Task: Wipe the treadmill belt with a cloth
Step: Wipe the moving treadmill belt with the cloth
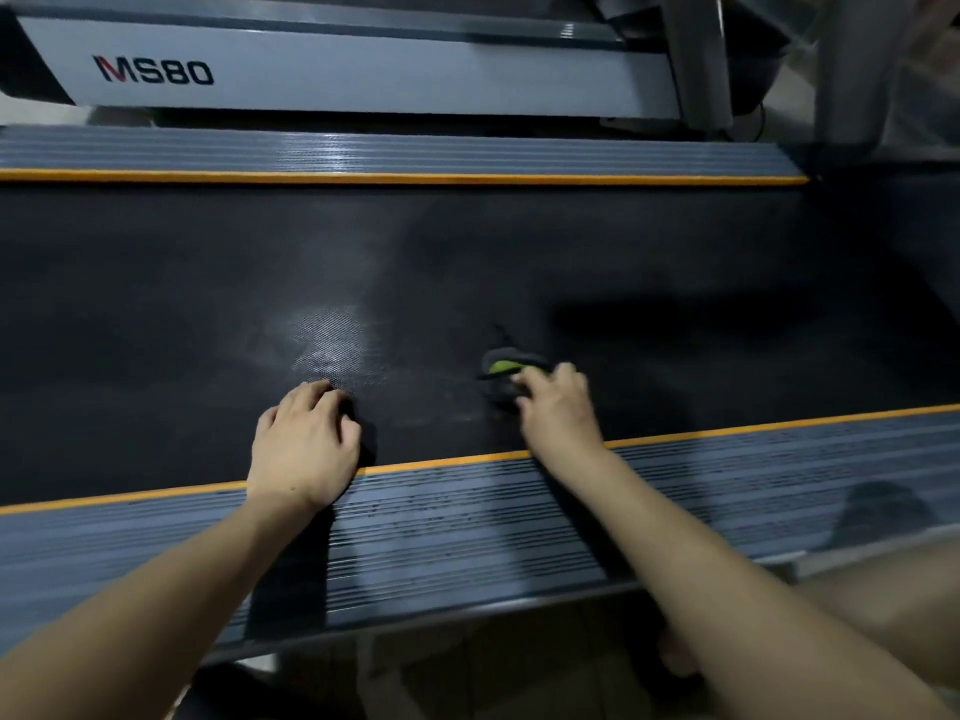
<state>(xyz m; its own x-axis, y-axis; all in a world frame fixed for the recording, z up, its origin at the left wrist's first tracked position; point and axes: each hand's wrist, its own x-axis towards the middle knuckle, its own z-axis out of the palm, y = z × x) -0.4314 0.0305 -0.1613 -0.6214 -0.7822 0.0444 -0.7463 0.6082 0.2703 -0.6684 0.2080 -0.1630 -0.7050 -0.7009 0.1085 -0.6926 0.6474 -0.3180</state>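
The black treadmill belt runs across the view between two orange edge strips. A pale sheen marks the belt near its middle. My right hand presses a dark cloth with a green patch onto the belt near the front edge; most of the cloth is hidden under my fingers. My left hand rests on the belt to the left, fingers curled, wrist over the near orange strip. Nothing shows in it.
A ribbed grey side rail lies in front of the belt, another rail behind it. A second treadmill marked MS80 stands beyond. Grey uprights rise at the back right. My knee shows at the lower right.
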